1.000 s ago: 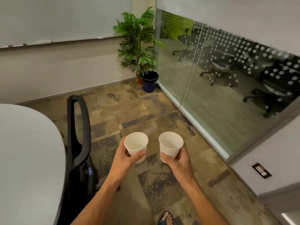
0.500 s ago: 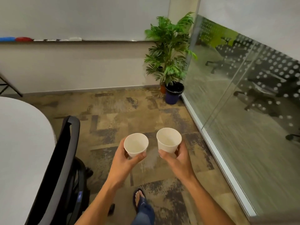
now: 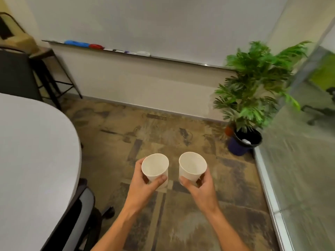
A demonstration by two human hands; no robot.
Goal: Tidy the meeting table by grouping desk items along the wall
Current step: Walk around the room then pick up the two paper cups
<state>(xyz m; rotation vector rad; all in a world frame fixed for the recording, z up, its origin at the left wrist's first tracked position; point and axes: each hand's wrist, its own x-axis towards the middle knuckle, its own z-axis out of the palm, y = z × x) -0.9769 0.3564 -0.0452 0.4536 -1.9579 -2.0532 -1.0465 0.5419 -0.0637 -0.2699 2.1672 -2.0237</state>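
Two white paper cups are carried upright over the carpet, one per hand. The left white paper cup (image 3: pixel 155 167) is gripped low on its wall by the left hand (image 3: pixel 145 185), thumb across the front, fingers curled behind. The right white paper cup (image 3: pixel 192 166) is pinched near its base by the right hand (image 3: pixel 201 187), thumb in front, fingers wrapped round the far side. The cups are held just beside each other, not touching; both look empty as far as can be seen.

The rounded grey meeting table (image 3: pixel 32 160) lies at 9 o'clock, with a black office chair (image 3: pixel 76 214) tucked against its edge at 7 o'clock. A dark blue lined waste bin (image 3: pixel 243 142) sits at 1 o'clock beside a green potted palm (image 3: pixel 253 84), against the glass partition (image 3: pixel 308 160).

Risks, as judged:
- Thin paper walls could be crushed if the grip is tightened.
- A low grip means a cup could be tipped by a wrist roll.
- The chair base could be clipped while walking.
- Whether binning or table placement is intended cannot be told.
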